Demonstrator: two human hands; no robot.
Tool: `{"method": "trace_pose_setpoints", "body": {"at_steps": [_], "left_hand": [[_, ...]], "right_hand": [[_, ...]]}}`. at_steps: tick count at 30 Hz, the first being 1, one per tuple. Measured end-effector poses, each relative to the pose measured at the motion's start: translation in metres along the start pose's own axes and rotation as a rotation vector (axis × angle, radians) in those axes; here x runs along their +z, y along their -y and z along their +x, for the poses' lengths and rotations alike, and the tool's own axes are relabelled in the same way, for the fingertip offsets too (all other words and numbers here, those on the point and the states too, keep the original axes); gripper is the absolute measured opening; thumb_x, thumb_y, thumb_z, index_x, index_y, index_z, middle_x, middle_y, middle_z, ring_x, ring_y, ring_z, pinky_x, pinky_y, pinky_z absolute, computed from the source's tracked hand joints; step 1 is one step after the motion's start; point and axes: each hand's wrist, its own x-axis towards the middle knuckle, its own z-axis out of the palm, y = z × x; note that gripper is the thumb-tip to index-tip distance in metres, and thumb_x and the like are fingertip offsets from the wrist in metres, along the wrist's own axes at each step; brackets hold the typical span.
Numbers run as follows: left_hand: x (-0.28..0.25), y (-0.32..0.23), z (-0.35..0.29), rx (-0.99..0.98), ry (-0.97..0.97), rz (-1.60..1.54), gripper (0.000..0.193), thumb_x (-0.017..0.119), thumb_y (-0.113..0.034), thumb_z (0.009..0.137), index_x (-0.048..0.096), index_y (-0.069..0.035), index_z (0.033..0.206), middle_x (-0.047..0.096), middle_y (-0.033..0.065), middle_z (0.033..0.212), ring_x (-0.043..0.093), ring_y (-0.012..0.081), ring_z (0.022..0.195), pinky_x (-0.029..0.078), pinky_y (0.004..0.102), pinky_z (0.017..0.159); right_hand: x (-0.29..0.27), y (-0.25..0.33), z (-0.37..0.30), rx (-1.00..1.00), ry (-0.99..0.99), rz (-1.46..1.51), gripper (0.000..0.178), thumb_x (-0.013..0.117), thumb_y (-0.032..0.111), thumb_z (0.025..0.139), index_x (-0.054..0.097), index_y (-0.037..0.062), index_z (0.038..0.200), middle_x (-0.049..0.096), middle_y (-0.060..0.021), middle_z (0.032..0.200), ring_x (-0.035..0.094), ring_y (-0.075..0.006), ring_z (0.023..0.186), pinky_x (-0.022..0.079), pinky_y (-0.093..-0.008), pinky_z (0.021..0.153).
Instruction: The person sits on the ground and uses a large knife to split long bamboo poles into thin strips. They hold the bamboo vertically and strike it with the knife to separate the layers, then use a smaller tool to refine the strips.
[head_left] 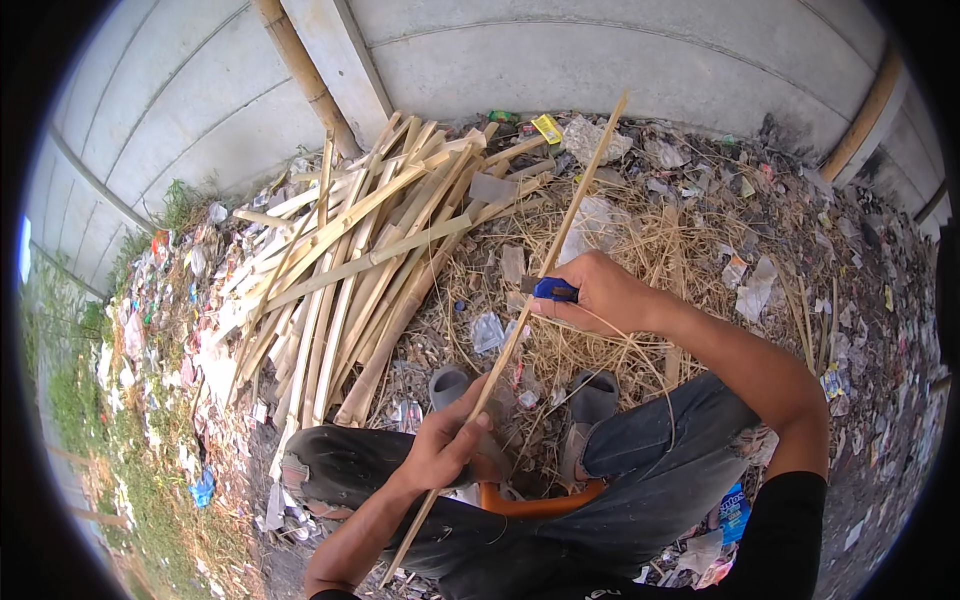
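Note:
A long, thin bamboo strip [573, 213] runs slantwise from beside my left thigh up toward the wall. My left hand [447, 440] is closed around its lower part, thumb on top. Farther up, my right hand [598, 291] grips a blue-handled utility knife [556, 289], whose blade lies against or across the strip; exact contact is too small to tell. A thin curled shaving [655, 350] hangs below my right hand. Shavings [640, 270] lie heaped on the ground beneath and beyond that hand.
A pile of split bamboo slats [370, 240] lies ahead to the left. A grey concrete wall [600, 60] with bamboo poles [310, 80] stands behind. Litter covers the ground, with a stone chunk [597, 140] near the wall. My grey shoes [594, 396] are between the bent knees.

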Motion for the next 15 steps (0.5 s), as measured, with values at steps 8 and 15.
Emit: {"method": "trace_pose_setpoints", "body": {"at_steps": [8,15], "left_hand": [[0.004,-0.015,0.0,-0.21,0.023,0.011,0.055,0.052,-0.018,0.108,0.035,0.001,0.157,0.054,0.0073,0.128,0.045,0.0092,0.106,0.036,0.0261,0.09],[0.013,0.005,-0.002,0.021,0.136,0.115,0.054,0.053,-0.016,0.107,0.037,0.002,0.155,0.046,0.0202,0.156,0.045,0.0152,0.137,0.035,0.032,0.113]], "right_hand": [[0.008,0.032,-0.013,0.105,0.596,0.412,0.034,0.074,0.022,0.091,0.059,0.0008,0.068,0.052,0.0017,0.057,0.045,-0.0088,0.053,0.036,-0.0321,0.05],[0.018,0.025,-0.014,0.172,0.953,0.576,0.029,0.076,0.018,0.086,0.063,0.002,0.066,0.058,0.0003,0.059,0.053,-0.0085,0.055,0.04,-0.0292,0.052]]}}
